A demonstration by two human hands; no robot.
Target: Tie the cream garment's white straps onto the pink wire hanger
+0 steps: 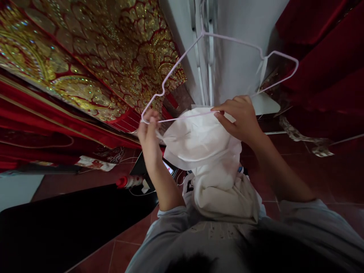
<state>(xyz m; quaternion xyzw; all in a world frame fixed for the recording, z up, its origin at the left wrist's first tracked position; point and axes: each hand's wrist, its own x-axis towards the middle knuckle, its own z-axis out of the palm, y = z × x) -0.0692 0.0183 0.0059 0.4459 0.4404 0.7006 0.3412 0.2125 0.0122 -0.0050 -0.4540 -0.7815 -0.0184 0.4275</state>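
Observation:
A thin pale pink wire hanger (pixel 227 38) hangs from a white rail ahead of me. A white garment (pixel 199 140) drapes down from its lower bar toward my chest. My left hand (pixel 148 131) is closed, pinching the hanger's left corner together with an edge of the white cloth. My right hand (pixel 241 117) is closed too, fingers gripping the lower bar and the cloth near the middle.
Red and gold embroidered fabric (pixel 93 57) hangs at the left. Dark red cloth (pixel 327 68) hangs at the right. A black surface (pixel 57 223) lies low left with a red-capped object (pixel 125 182) at its edge. Red floor tiles (pixel 327 182) lie below.

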